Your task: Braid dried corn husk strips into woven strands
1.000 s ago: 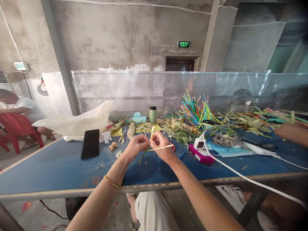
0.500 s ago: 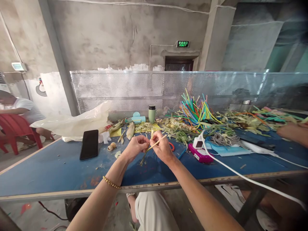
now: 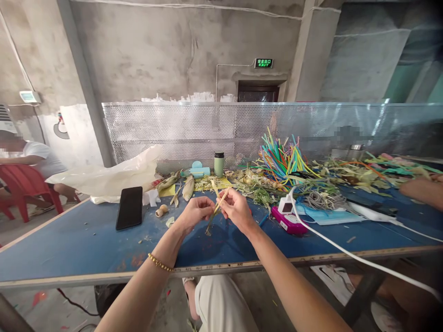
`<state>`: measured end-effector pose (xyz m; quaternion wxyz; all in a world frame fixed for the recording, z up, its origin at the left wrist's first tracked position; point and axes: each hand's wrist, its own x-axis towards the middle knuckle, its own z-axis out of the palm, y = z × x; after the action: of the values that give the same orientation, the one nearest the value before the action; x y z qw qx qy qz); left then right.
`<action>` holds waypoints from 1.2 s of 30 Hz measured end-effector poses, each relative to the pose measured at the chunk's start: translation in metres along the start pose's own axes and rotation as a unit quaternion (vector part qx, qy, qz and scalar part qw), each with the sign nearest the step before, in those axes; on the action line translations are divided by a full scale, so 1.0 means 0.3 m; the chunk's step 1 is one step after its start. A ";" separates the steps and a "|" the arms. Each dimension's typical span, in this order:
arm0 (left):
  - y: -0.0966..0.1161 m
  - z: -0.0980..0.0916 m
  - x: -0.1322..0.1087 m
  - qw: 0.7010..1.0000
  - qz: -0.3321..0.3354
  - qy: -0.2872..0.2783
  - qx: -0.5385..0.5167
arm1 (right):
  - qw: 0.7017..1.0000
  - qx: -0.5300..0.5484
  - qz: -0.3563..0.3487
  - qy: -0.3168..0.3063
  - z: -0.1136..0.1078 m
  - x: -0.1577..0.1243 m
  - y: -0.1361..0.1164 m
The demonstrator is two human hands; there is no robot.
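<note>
Item: pale leaf strips (image 3: 218,201), held just above the blue table (image 3: 69,249) between both hands.
Left hand (image 3: 194,213): closed, the bundle's base pinched.
Right hand (image 3: 238,210): closed, apparently on one strip.
Handling: the base is best pinched firmly and the strip drawn taut and evenly.

On the blue table (image 3: 69,249) I see a black phone (image 3: 129,207), a white plastic bag (image 3: 110,177), a green flask (image 3: 219,164), coloured straws (image 3: 284,159), leaf scraps (image 3: 256,189) — and a pink box (image 3: 290,221) with a white cable (image 3: 328,244).
</note>
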<state>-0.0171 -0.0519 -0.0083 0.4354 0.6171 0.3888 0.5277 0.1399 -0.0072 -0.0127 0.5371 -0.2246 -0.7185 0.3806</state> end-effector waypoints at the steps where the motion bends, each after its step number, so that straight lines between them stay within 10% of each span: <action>1: -0.001 0.000 0.001 1.000 0.004 -0.001 -0.005 | 1.000 0.006 0.004 0.004 -0.001 0.000 -0.005; 15: -0.010 -0.007 0.007 0.997 0.020 0.017 -0.073 | 0.998 -0.031 0.014 -0.045 0.000 -0.011 -0.015; 25: -0.013 -0.002 0.012 0.996 0.013 0.034 -0.082 | 0.984 -0.164 -0.072 -0.009 0.012 -0.018 -0.015; 36: -0.004 -0.011 0.006 0.994 -0.048 -0.010 -0.101 | 0.993 -0.061 -0.053 0.082 -0.015 -0.007 -0.024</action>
<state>-0.0201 -0.0494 -0.0085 0.5244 0.5560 0.3580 0.5363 0.1453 -0.0117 -0.0077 0.5991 -0.2494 -0.7046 0.2871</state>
